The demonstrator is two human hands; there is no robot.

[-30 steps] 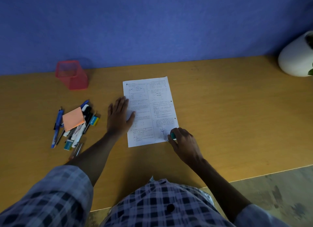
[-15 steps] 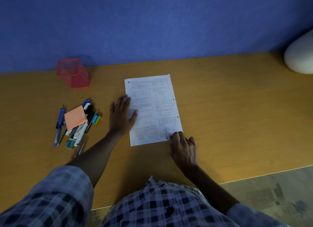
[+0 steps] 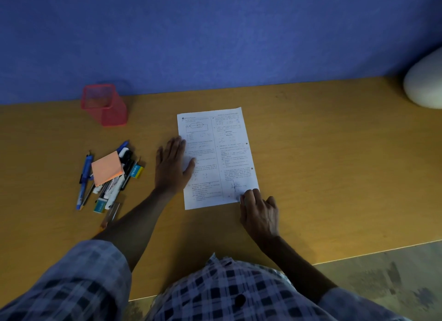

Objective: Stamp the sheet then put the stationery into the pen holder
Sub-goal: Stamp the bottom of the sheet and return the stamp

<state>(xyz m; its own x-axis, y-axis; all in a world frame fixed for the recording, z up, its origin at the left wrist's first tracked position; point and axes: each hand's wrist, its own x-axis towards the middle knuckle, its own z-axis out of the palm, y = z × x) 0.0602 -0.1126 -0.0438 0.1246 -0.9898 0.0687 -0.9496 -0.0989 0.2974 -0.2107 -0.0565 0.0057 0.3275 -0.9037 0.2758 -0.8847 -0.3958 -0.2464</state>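
A printed sheet [image 3: 227, 153] lies on the yellow-brown desk [image 3: 323, 165]. My left hand [image 3: 172, 167] rests flat on the sheet's left edge, fingers spread. My right hand [image 3: 259, 210] is curled, knuckles up, pressing down on the sheet's near right corner; the small green stamp it held a second ago is hidden under the fingers. A red mesh pen holder [image 3: 105, 105] stands at the back left by the wall. Left of the sheet lies a pile of stationery: an orange sticky-note pad [image 3: 106, 168], a blue pen [image 3: 83, 182], markers and two boxed erasers [image 3: 136, 171].
A blue wall runs along the back of the desk. A white rounded vase [image 3: 425, 86] sits at the far right. The desk's front edge [image 3: 358, 255] runs close to my body, with grey floor beyond it on the right.
My right hand has turned over and pressed down on the sheet's corner, covering the green stamp that showed between its fingers. The left hand has stayed on the sheet.
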